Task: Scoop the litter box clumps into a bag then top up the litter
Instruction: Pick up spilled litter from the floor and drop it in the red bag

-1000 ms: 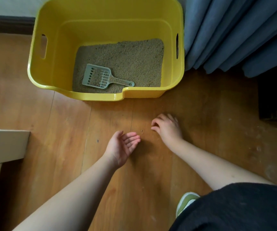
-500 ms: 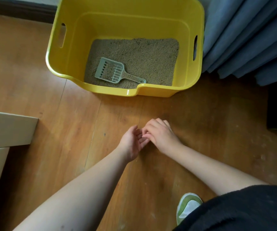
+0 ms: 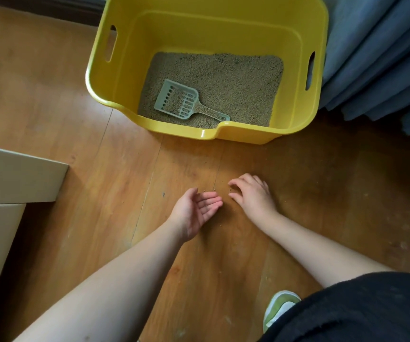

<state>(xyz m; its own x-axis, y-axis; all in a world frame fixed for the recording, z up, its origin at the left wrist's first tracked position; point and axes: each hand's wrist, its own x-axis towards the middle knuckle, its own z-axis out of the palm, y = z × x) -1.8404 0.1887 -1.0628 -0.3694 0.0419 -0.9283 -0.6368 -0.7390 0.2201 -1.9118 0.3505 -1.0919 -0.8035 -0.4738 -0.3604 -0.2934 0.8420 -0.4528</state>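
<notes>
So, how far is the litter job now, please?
Seemingly done: the scoop lies in the litter inside the yellow box, in no hand's grip. In hand: the right hand gathers stray grains from the floor toward the cupped left hand. Left: no bag or fresh litter shows, so topping up cannot be confirmed.

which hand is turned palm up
The left hand: its palm faces up, fingers relaxed and cupped just above the wooden floor. The right hand is palm down, fingertips reaching onto the floor by the stray litter grains.
</notes>
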